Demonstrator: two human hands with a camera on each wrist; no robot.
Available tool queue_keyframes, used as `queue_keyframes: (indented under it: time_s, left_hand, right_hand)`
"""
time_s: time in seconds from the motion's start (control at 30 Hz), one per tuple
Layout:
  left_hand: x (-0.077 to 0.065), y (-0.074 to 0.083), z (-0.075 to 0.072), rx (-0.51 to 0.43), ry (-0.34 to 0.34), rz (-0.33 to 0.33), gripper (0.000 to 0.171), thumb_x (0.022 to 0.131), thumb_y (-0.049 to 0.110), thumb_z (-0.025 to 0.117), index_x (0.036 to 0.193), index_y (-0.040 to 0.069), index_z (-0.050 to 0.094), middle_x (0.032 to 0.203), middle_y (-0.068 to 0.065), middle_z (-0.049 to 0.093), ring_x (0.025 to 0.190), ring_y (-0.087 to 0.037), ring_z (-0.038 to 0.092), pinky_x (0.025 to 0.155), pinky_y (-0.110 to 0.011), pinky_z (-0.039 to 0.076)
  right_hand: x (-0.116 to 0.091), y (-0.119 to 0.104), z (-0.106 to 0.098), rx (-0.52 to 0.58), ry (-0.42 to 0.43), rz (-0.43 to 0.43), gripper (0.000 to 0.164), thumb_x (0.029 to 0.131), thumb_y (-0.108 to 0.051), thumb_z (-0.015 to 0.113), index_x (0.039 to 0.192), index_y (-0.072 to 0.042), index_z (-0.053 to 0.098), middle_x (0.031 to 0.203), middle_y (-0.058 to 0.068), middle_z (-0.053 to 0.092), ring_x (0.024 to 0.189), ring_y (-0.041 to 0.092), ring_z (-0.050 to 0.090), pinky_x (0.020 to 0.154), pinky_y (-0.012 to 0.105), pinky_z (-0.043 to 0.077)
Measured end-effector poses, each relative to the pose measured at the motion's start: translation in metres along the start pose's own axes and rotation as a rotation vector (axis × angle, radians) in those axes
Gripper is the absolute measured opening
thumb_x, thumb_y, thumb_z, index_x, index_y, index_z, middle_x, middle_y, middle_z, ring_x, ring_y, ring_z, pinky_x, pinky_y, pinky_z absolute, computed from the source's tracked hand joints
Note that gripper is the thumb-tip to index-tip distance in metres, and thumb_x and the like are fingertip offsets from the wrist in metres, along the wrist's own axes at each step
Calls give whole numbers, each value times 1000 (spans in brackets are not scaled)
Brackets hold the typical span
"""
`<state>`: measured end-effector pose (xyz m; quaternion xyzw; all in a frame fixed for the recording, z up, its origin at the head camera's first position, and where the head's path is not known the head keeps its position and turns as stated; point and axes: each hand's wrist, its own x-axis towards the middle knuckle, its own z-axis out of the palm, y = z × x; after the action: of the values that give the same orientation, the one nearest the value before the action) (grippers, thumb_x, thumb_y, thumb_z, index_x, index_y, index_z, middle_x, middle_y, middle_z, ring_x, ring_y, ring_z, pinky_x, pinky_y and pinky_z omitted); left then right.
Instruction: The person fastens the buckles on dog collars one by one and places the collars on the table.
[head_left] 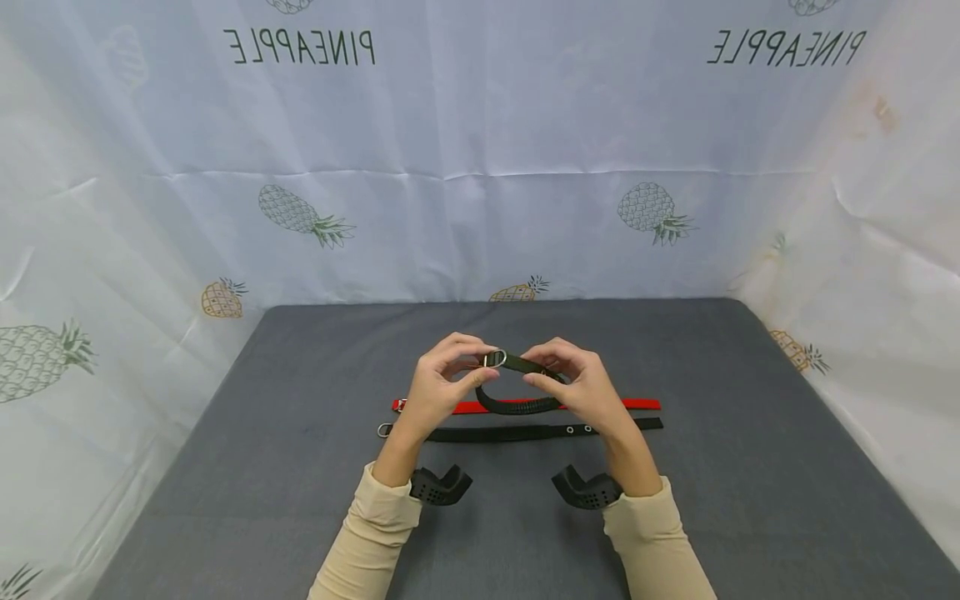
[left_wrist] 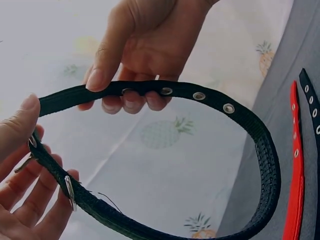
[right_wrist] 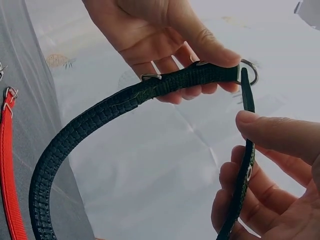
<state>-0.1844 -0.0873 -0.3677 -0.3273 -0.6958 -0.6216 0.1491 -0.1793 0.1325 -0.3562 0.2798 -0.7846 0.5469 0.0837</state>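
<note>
A dark green collar (head_left: 517,364) with metal eyelets is held up above the table, bent into a loop. My left hand (head_left: 444,377) pinches its buckle end between thumb and fingers; a metal ring (right_wrist: 250,72) sits there, and a second metal loop (right_wrist: 151,77) lies further along the strap. My right hand (head_left: 577,379) pinches the eyelet end (left_wrist: 165,91), thumb on one face and fingers behind. In the right wrist view the strap's tip (right_wrist: 244,75) stands at the buckle end, overlapping the ring. The padded middle (left_wrist: 267,175) of the collar hangs in a curve below the hands.
A red collar (head_left: 643,404) lies straight across the grey table (head_left: 315,467) behind the wrists. Nearer, a black collar (head_left: 495,434) with eyelets and a ring lies parallel to it. White pineapple-print cloth (head_left: 465,242) surrounds the back and sides.
</note>
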Motion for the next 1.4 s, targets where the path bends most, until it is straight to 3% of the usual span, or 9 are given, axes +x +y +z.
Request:
queue_keyframes:
  time_s: [0.47, 0.8, 1.4]
  left_hand:
    - [0, 0, 2, 76, -17, -18, 25, 80, 0, 74, 105, -4, 70, 102, -19, 61, 89, -9, 59, 85, -24, 57]
    - [0, -2, 5, 97, -28, -31, 24, 78, -2, 75, 102, -4, 71, 101, -18, 62, 90, -7, 61, 86, -25, 57]
    - [-1, -4, 9, 69, -53, -88, 20, 81, 1, 74, 100, -4, 70, 102, -18, 61, 90, -2, 61, 85, -23, 57]
  right_hand:
    - [1, -5, 1, 8, -18, 24, 21, 84, -3, 71, 105, 1, 68, 100, 18, 65, 84, -1, 57, 78, 19, 53]
    - [1, -6, 2, 15, -23, 38, 22, 84, -1, 71, 105, 2, 67, 101, 20, 66, 84, -2, 58, 79, 19, 53]
    - [1, -6, 8, 109, -46, 56, 28, 88, -2, 67, 114, 5, 59, 104, 23, 62, 82, 1, 58, 75, 18, 52]
